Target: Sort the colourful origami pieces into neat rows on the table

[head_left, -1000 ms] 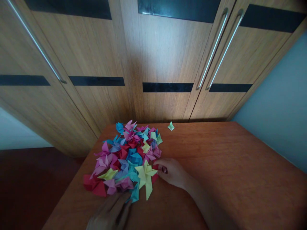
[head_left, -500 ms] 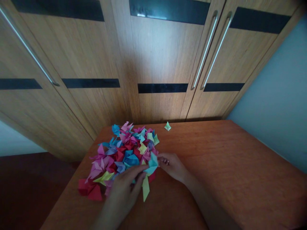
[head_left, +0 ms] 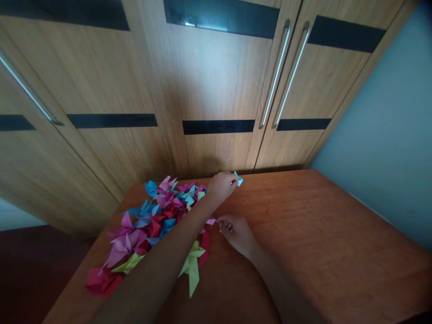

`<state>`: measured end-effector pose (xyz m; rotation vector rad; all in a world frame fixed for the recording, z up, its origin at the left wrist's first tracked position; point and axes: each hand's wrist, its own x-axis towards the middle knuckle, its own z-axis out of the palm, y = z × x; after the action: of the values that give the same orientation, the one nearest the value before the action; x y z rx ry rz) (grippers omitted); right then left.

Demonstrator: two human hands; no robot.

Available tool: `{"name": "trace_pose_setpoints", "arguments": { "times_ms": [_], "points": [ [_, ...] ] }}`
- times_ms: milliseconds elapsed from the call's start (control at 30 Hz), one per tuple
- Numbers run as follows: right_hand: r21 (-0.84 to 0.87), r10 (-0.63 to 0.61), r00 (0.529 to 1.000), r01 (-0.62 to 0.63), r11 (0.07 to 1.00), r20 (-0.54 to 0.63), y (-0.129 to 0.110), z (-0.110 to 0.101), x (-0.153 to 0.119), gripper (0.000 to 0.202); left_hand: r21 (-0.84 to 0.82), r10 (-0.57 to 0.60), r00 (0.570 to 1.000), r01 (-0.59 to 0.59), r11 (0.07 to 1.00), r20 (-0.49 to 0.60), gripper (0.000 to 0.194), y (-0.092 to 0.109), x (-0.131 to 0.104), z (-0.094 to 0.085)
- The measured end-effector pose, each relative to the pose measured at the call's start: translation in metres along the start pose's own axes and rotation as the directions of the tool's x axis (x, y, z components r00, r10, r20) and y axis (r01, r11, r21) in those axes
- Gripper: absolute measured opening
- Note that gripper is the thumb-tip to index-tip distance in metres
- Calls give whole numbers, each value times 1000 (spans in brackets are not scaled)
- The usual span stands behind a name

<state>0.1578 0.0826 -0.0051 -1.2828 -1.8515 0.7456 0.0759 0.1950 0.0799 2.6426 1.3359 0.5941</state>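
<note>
My left hand [head_left: 222, 185] reaches over the pile to the table's back edge, its fingers pinching a light-blue folded paper [head_left: 239, 179]. At the pile's right side, my right hand [head_left: 237, 231] is closed, its fingertips at a small pink paper tip [head_left: 211, 221]. Folded paper pieces in pink, red, blue and purple lie heaped [head_left: 157, 224] on the left of the table. A yellow-green folded paper [head_left: 193, 265] points toward me at the pile's front. My left forearm hides part of the heap.
The reddish-brown wooden table [head_left: 303, 234] stands against a wooden wardrobe [head_left: 216, 81] with dark bands and long metal handles [head_left: 293, 74]. A pale blue wall [head_left: 381, 148] runs along the right.
My left hand has moved away from me and right, carrying the light-blue paper from the pile to the back edge. The light-green piece there is now hidden. The view has shifted a little.
</note>
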Motion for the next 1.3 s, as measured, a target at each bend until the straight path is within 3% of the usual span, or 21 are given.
{"name": "trace_pose_setpoints", "arguments": {
  "times_ms": [233,467,667,800,900,1033,1200,1300],
  "points": [
    [-80,23,999,-21,997,28,-4,1,0,29,135,-37,995,24,991,92,19,-2,41,34],
    [-48,12,1000,-11,999,25,-2,1,1,29,224,-37,987,1,975,156,30,-9,49,50],
    [-53,2,1000,-1,999,17,-2,2,1,29,224,-20,993,-6,975,114,28,-12,45,52],
    [-47,-8,1000,9,999,18,3,-1,2,27,193,-14,999,6,981,39,15,-10,36,39],
    [-48,15,995,-19,999,-94,10,-3,4,29,175,-34,999,40,984,-38,17,-12,19,20],
    [-81,-7,977,-10,997,-213,15,-2,4,41,162,-77,992,93,982,-100,22,-23,-24,-12],
    [-162,-127,990,116,980,-58,5,4,-2,51,120,-115,986,129,984,-117,26,-40,-96,-49],
    [-157,-156,988,156,975,12,-2,8,-4,45,91,-133,986,143,986,-100,24,-45,-137,-59]
  ]
}}
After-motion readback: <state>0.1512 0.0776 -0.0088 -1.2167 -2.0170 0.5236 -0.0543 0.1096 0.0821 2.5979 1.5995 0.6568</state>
